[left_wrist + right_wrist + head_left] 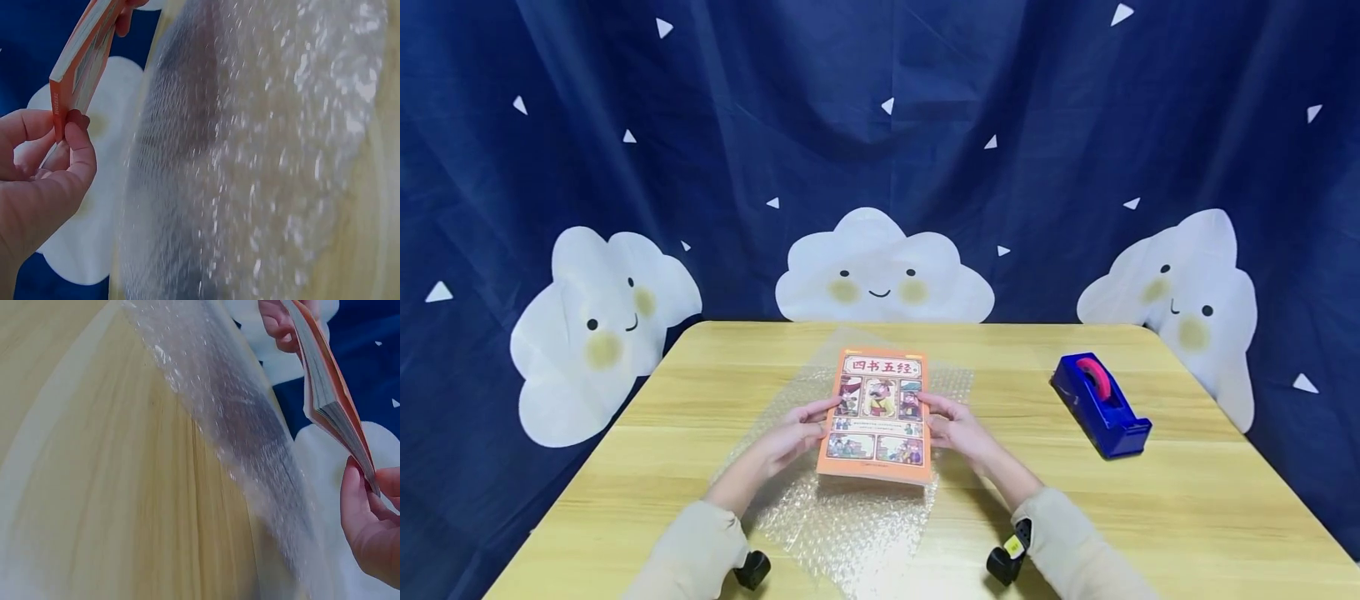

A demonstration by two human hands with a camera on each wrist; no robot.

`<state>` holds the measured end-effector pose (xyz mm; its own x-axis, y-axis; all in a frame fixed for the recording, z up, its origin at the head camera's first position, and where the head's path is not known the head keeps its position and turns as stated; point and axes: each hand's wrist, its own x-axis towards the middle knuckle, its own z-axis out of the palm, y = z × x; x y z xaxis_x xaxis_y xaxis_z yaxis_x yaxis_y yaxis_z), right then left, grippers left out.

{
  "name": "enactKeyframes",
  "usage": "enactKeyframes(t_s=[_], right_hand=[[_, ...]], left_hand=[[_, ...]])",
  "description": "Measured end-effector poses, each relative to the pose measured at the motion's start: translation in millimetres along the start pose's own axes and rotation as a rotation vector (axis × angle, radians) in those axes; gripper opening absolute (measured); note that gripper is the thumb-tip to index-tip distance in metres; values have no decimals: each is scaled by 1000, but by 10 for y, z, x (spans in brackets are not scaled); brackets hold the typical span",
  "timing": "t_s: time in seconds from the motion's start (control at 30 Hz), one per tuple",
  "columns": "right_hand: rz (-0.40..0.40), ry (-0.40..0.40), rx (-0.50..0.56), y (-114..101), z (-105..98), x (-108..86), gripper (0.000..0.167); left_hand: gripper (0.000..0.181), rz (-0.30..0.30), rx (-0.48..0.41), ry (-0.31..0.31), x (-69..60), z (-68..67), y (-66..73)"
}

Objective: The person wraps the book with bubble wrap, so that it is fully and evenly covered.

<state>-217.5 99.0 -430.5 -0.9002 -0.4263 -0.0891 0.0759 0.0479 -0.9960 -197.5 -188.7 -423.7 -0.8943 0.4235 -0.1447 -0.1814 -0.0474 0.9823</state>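
Note:
An orange paperback book [880, 412] with cartoon panels and red Chinese characters on its cover is held above a sheet of bubble wrap [850, 533]. My left hand [790, 435] pinches the book's left edge, thumb on the cover side and fingers beneath, as the left wrist view shows. On the opposite edge, my right hand [958, 429] pinches it between thumb and fingers. In the right wrist view the book's pages [322, 381] fan slightly apart at the edge. Part of the bubble wrap is hidden under the book and left forearm.
A blue tape dispenser [1101, 408] with a pink-red core stands on the right side of the wooden table [1210, 517]. Behind the table's far edge hangs a dark blue curtain [880, 158] printed with white clouds and triangles.

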Motion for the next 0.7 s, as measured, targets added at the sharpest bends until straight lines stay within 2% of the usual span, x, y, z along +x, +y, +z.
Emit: enactKeyframes(t_s=[0.3, 0.7], right_hand=[[5, 26, -39, 14, 165, 108, 48], [45, 62, -63, 114, 272, 163, 49]], left_hand=[[63, -11, 15, 2, -83, -172, -55], [63, -49, 49, 44, -67, -262, -156]])
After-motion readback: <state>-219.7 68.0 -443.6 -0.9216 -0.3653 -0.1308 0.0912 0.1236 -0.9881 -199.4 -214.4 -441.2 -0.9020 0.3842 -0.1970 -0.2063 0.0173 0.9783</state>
